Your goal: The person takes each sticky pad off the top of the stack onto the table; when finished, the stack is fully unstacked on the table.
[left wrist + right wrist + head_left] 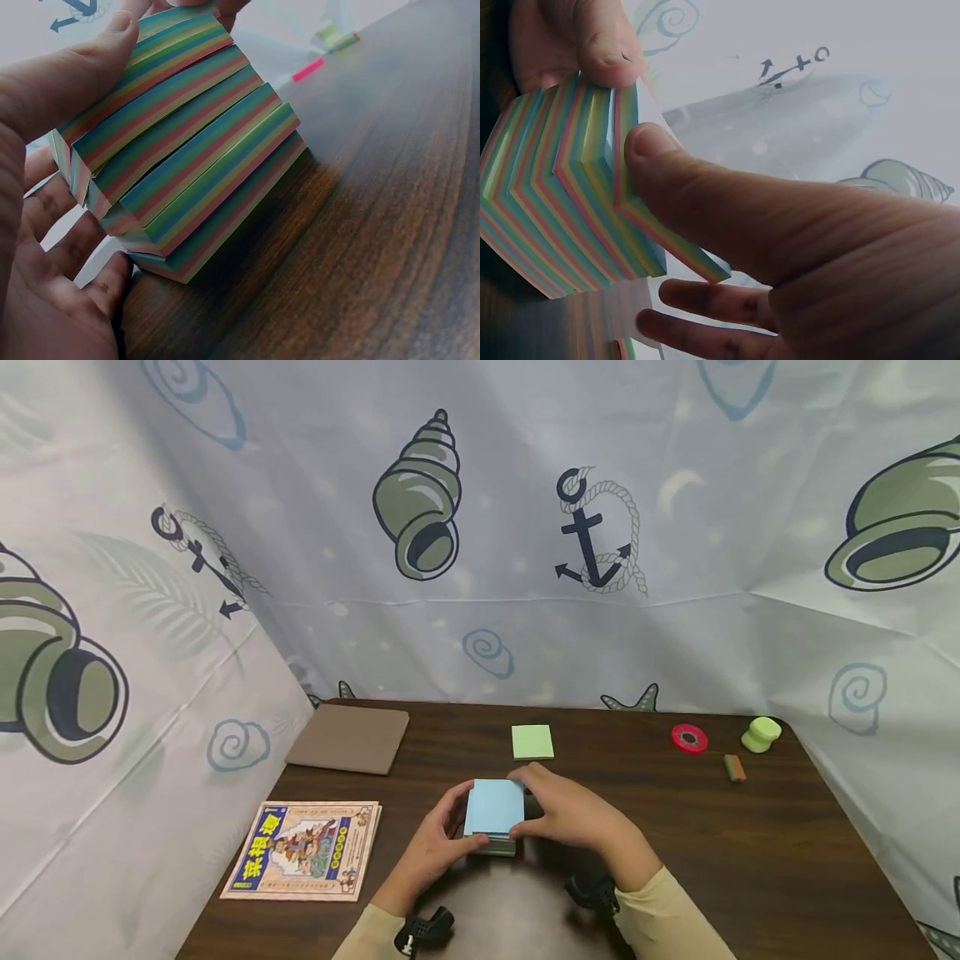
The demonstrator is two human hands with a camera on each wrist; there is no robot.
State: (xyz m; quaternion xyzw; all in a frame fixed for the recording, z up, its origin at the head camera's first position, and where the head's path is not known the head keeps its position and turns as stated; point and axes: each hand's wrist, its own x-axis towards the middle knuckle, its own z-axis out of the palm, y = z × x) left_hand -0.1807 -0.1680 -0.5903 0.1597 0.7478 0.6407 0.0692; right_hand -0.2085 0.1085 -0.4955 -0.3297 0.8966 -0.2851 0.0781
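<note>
A tall stack of sticky note pads (187, 150) with rainbow-striped edges stands on the table; its top sheet is light blue (495, 806). My left hand (442, 831) grips the stack from the left, thumb on the near edge and fingers along the far side. On the right, my right hand (573, 810) holds the top pad (671, 240), with the thumb pressed on its near edge and a finger at its far corner. In the right wrist view that pad sits askew, its corner jutting past the pads under it.
A green sticky note pad (532, 742) lies behind the stack. To the left are a brown notebook (348, 739) and illustrated booklets (303, 852). At the back right lie a red disc (689, 738), a light green container (761, 735) and a small eraser-like block (734, 768).
</note>
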